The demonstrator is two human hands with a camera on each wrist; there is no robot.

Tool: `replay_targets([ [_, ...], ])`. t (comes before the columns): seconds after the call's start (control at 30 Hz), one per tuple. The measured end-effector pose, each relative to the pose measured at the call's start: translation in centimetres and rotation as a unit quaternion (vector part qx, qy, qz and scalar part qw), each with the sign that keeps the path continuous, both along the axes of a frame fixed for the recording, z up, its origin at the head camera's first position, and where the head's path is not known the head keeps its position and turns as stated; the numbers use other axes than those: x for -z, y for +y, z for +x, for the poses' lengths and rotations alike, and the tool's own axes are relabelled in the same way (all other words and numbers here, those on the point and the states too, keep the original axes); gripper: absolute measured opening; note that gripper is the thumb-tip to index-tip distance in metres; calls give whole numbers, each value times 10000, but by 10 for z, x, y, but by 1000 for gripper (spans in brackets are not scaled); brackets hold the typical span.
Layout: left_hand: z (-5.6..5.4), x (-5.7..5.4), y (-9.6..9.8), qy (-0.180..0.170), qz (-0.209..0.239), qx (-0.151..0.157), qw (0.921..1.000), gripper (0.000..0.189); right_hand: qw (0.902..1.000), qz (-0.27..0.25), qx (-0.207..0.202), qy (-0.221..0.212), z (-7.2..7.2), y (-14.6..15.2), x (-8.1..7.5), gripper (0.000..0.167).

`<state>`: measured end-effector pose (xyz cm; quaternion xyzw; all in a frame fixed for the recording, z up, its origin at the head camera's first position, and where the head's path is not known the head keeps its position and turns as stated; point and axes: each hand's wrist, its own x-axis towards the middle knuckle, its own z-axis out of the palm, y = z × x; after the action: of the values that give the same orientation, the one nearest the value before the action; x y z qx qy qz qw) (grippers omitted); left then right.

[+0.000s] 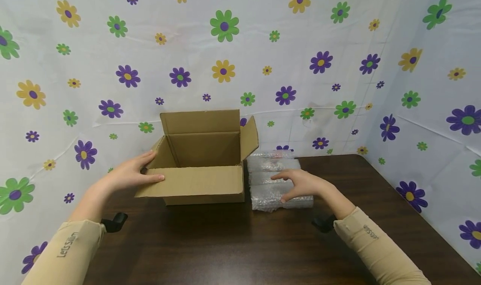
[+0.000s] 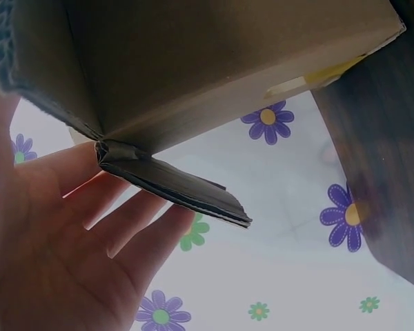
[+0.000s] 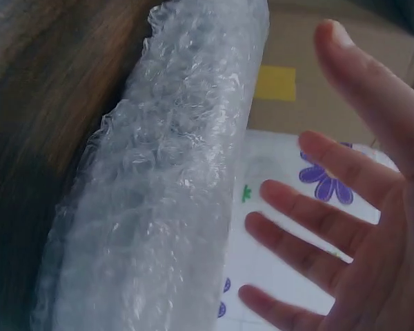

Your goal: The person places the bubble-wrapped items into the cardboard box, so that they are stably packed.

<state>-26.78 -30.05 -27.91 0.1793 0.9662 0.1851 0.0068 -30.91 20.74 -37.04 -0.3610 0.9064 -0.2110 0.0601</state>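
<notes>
Left edge of the frame: a beige sleeve (image 1: pixel 65 249), dark lettering on it, runs up from the lower left corner; a black wrist piece (image 1: pixel 115 222) sits at its cuff. Above it, left of centre, the left hand (image 1: pixel 129 172) reaches to the cardboard box (image 1: pixel 204 149). Grip narrow here, holding the box at its near left corner: thumb laid over the near flap (image 1: pixel 203 181), fingers against the left flap (image 1: pixel 159 155). Left wrist view has the fingers fairly straight, on the outer side of the cardboard. Box stands on the dark brown worktop (image 1: pixel 225 243), centre of the frame and slightly left; near flap folded outward toward the viewer, far flap (image 1: pixel 203 122) upright against the flowered backdrop (image 1: pixel 248 64), right flap (image 1: pixel 249 139) raised and angled. Just beside the box on the right, several clear bubble-wrap bundles (image 1: pixel 267 191) lie side by side, one behind another, from just below mid-frame up toward the backdrop. Right hand (image 1: pixel 306 184) comes in over them, right of centre. Grip spread wide, thumb well away from the fingers, no hold on anything; right wrist view shows a gap between the fingertips and the nearest bundle, and a yellow patch (image 3: pixel 274 83) on brown cardboard behind, upper middle. Farther right, a second black wrist piece (image 1: pixel 324 223) and the other beige sleeve (image 1: pixel 379 243), also lettered, running to the lower right.
</notes>
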Motion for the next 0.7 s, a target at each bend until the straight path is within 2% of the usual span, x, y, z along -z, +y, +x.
replay_targets([
  [0.33, -3, -1, 4, -51, -43, 13, 10000, 96, 9997, -64, 112, -190, -15, 0, 19, 71],
  [0.7, -4, 0, 1, -144, 62, 7, 9999, 96, 9992, -48, 394, -51, -14, -4, 29, 73],
])
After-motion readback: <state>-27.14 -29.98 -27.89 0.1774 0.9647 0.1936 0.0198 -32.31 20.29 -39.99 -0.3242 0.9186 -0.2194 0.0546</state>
